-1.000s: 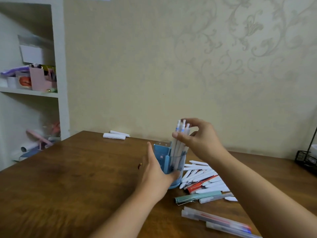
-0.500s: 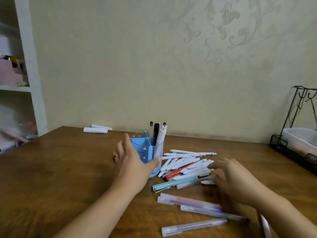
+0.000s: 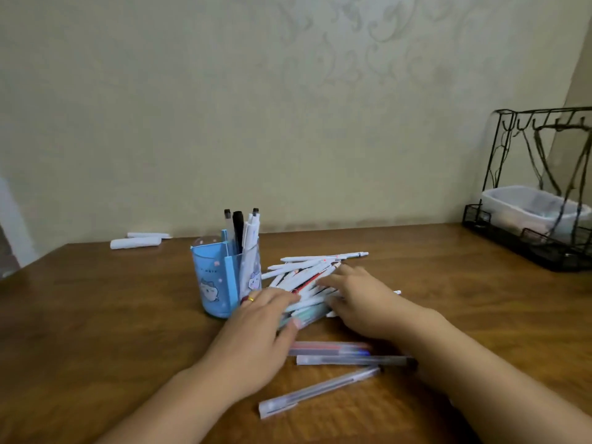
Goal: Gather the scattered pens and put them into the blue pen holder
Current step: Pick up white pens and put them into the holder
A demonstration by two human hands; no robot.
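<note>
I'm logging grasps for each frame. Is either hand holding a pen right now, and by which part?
Cannot tell. Both the left hand and right hand lie on the pile of pens, fingers spread; any grasp is hidden.

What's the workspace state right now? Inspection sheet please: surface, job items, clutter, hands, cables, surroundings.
Surface: brown wooden table, bare wood between items.
Job's things: blue pen holder upright, several pens standing in it; pile of white pens right of it; three clear pens lying nearer the camera.
Clutter: two white rolled items at the far left edge by the wall.
Grippers: left hand grips the near end of the pile; right hand rests flat on the pile, fingers straight.
Cables: nothing seen.
Surroundings: patterned beige wall; black wire rack at far right holding a white container.
</note>
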